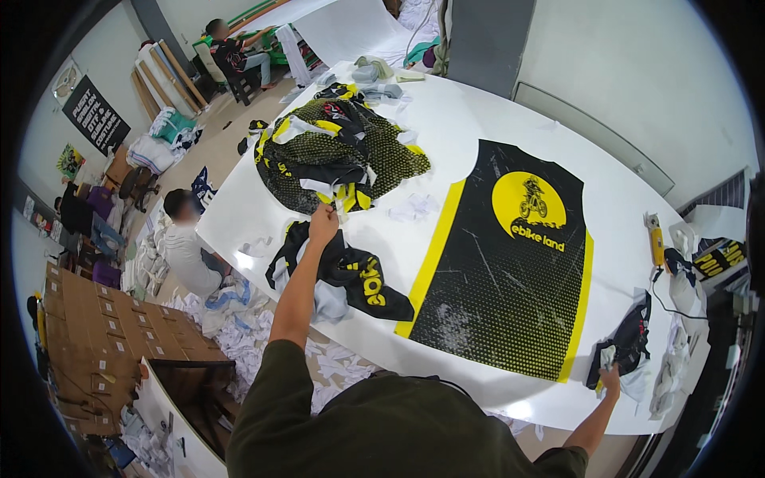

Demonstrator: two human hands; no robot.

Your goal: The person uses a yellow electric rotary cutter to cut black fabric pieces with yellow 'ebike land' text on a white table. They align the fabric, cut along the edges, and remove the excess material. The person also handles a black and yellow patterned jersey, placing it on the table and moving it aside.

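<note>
A black and yellow jersey panel [522, 263], printed with a yellow disc and a motorbike rider, lies flat on the white table [446, 119]. To its left is a heap of black and yellow cut fabric [343, 147]. My left hand [324, 223] is closed at the near edge of this heap, pinching a fabric piece there. Just below it, a crumpled black fabric piece [366, 283] with yellow print lies near the table's front edge. At the front right, my right hand [610, 379] grips a small dark fabric bundle [631, 338] with grey-white parts.
A yellow corded tool [655, 240] lies at the table's right side, beside white cloth. Grey folded pieces [370, 72] rest at the far end. To the left, a person [191, 247] sits low among white scraps; cardboard boxes [119, 334] stand nearby. Another person [237, 56] sits farther back.
</note>
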